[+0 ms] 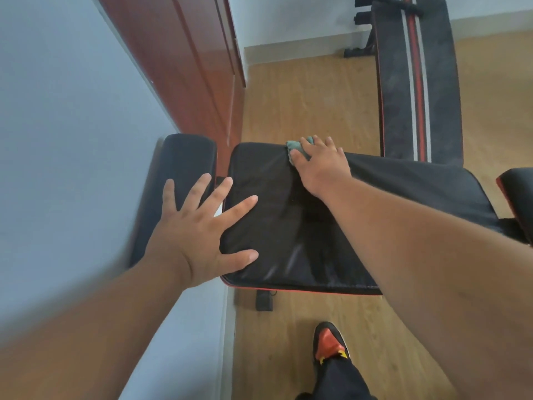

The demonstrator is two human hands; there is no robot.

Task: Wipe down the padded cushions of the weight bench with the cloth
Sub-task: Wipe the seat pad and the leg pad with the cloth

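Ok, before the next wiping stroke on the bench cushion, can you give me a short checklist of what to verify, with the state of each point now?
1. Cloth under the right hand: ok, the hand lies on it at the far edge of the seat cushion.
2. Grip on the cloth: cannot tell, the hand covers most of it.
3. Left hand steadying the cushion: ok, fingers spread at its left edge, holding nothing.
4. Path across the cushion: ok, nothing else lies on it.
5. Small side pad wiped: cannot tell.
6. Footing: ok, shoe is on the wooden floor, apart from the bench foot.
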